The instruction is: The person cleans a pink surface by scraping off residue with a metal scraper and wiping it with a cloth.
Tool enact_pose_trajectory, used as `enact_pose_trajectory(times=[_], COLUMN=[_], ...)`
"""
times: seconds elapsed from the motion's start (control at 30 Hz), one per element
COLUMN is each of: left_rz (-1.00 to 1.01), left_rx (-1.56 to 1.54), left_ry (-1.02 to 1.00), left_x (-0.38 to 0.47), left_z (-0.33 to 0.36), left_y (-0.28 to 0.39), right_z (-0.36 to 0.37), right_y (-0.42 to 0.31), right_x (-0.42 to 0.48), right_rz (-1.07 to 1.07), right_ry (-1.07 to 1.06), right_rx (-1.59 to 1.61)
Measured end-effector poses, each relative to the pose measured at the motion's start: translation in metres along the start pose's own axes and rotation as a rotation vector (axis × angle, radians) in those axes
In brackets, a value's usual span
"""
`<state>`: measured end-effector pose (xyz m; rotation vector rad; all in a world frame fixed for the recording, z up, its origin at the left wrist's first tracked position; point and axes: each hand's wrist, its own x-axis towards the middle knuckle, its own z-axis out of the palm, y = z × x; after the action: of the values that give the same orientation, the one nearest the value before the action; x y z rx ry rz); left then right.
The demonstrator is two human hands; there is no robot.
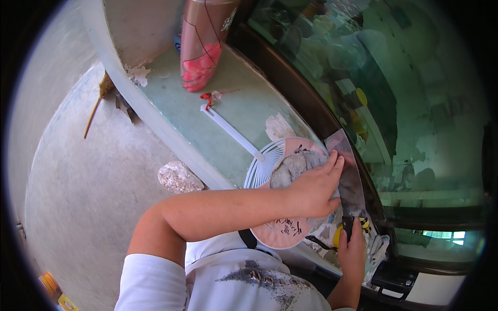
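Observation:
My right hand (352,247) grips the black handle (348,227) of a broad-bladed knife. The wide, flat metal blade (352,186) points away from me along the dark window frame. My left hand (317,190) reaches across from the left, palm down, with its fingertips against the blade's left edge. Beneath that hand lies a rough grey piece (290,169), maybe cloth; the hand partly covers it. It rests on a round pink hand fan (282,235) with white ribs and handwriting. The fan's white handle (233,132) extends over the pale green ledge (167,93).
A tall pink translucent container (200,66) holds pink pieces at the ledge's far end. A dark frame (288,74) and glass pane (420,155) border the right side. Left are a clear bag (179,178) and a dry leaf (105,85). A yellow object (337,236) sits near my right hand.

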<state>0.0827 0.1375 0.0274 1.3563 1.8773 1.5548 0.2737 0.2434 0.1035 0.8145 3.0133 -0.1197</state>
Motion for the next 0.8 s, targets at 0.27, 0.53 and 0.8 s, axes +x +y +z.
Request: enact_pose_trajectory(times=[0.27, 0.53, 0.8], left_rz=[-0.027, 0.029, 0.048], left_rx=[-0.041, -0.019, 0.008], left_ry=[-0.001, 0.042, 0.038], left_x=[-0.001, -0.001, -0.001], left_z=[-0.003, 0.003, 0.003], left_y=[0.003, -0.001, -0.003], right_z=[0.000, 0.000, 0.001], right_y=[-0.001, 0.000, 0.002], right_x=[0.003, 0.000, -0.001], right_rz=[-0.042, -0.013, -0.011], right_ry=[0.024, 0.024, 0.031], right_rx=[-0.009, -0.044, -0.032])
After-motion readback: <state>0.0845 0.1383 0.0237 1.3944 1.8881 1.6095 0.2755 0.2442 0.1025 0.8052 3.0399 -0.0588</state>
